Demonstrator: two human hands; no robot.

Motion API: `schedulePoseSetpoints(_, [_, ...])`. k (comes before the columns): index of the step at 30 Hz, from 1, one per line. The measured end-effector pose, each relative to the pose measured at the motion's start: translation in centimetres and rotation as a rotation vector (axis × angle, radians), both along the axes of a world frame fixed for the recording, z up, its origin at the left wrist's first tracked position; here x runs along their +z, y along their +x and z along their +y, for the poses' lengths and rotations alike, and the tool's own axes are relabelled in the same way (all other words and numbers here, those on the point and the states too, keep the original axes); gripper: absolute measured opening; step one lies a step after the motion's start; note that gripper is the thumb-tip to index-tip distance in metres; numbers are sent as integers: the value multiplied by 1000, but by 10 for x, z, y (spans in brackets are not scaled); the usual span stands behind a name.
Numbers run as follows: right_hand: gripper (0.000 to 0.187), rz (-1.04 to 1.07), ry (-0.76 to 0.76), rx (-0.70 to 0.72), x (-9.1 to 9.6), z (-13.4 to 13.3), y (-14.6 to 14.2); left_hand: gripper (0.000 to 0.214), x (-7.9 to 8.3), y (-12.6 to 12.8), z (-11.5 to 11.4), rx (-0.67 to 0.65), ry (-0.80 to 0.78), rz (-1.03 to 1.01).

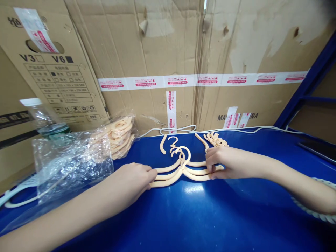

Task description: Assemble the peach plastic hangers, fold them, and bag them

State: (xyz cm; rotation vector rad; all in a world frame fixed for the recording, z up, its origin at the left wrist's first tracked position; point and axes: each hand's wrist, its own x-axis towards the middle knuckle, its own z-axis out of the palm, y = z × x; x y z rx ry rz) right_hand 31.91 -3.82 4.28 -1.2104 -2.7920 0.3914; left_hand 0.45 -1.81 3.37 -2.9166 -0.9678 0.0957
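Several cream plastic hangers (181, 170) lie stacked on the blue table (199, 213). My left hand (132, 182) is closed on their left ends, thumb and fingers pinching the arms. At the other side, my right hand (217, 161) grips the right ends, fingers curled round them. The hooks point away from me toward the cardboard. Behind my right hand lies a small pile of loose hangers (214, 139), and one single hook piece (163, 143) sits to the left of the stack.
A clear plastic bag (70, 164) lies at the left, with a bagged bundle of hangers (120, 134) behind it and a water bottle (44, 120). Taped cardboard boxes (168, 63) wall the back. A white cable (181, 128) runs along the table's far edge. Blue rack frame (309, 80) at right.
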Motion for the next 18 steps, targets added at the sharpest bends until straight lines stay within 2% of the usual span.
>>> schedulePoseSetpoints(8, [5, -72, 29, -57, 1, 0, 1, 26, 0, 11, -16, 103, 102, 131])
schedulePoseSetpoints(15, [8, -128, 110, -142, 0, 0, 0, 26, -4, 13, -14, 134, 158, 135])
schedulePoseSetpoints(18, [2, -134, 147, -200, 1, 0, -1, 24, -5, 13, -14, 166, 206, 149])
